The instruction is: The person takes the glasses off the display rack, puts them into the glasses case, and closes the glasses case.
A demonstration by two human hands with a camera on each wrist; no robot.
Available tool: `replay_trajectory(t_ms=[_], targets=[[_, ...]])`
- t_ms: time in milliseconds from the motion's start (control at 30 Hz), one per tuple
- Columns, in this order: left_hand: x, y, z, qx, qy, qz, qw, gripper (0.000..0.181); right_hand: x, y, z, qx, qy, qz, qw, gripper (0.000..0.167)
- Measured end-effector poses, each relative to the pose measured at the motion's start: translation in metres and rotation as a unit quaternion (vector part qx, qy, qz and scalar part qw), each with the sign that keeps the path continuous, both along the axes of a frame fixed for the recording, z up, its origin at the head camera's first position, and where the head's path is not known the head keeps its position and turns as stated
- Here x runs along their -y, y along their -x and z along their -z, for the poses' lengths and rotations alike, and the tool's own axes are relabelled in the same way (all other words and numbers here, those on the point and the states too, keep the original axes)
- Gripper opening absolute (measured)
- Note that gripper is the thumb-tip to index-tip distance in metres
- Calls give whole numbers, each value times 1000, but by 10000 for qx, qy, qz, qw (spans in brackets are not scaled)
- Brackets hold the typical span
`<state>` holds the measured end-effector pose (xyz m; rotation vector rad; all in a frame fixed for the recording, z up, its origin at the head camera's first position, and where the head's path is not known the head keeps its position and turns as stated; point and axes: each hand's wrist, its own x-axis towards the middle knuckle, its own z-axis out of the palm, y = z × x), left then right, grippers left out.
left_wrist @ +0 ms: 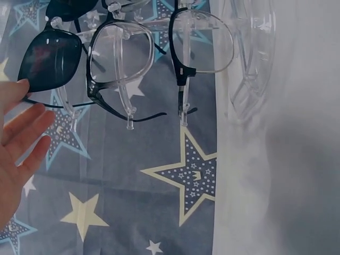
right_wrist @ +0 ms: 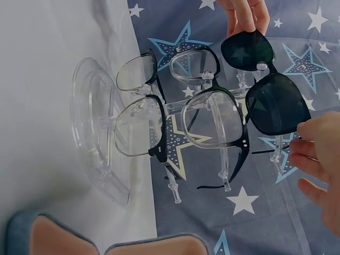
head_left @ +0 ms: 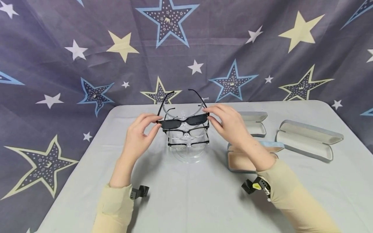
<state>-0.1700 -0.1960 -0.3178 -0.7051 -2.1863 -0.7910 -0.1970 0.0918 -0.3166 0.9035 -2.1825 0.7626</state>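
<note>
Btw, hands (head_left: 140,137) (head_left: 230,124) pinch sunglasses (head_left: 171,124); far-R grey case (head_left: 304,142): head cam only.

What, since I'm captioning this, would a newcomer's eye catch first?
The dark glasses likely come first, pinched at either end by the left hand and right hand at the top of the clear stand, above two clear-lensed pairs. Next come the starry backdrop behind the table and three open cases at right.

The head view looks forward and down from farthest back, over the table (head_left: 186,200) to the star-printed backdrop (head_left: 110,19). Both wrist views, rolled sideways, look from close in, sharing the clear eyewear stand (right_wrist: 79,106) and sunglasses (right_wrist: 279,103).
</note>
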Motion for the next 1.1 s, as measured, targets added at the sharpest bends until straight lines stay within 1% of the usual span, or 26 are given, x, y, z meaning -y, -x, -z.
replay_trajectory(t_ms=[167, 367, 500, 633, 900, 1100], targets=[[-1, 0, -3, -82, -79, 74, 9999, 20, -1, -4, -4, -37, 175, -58, 9998, 24], [-7, -1, -11, -282, -177, 143, 9993, 22, -4, -9, -8, 26, 448, -69, 9990, 25], [-14, -3, -18, -463, -244, 225, 9984, 21, -8, -15, -10, 169, 799, -68, 9966, 26], [-22, -5, -21, -593, -274, 414, 9970, 20, -13, -23, -11, 228, 1226, -55, 9922, 27], [-38, -8, -20, -711, -485, 669, 9940, 19, -25, -35, -11, 206, 1515, 182, 9881, 28], [-50, -9, -15, -783, -648, 823, 9914, 19, -35, -42, -9, 227, 1630, 139, 9863, 30]])
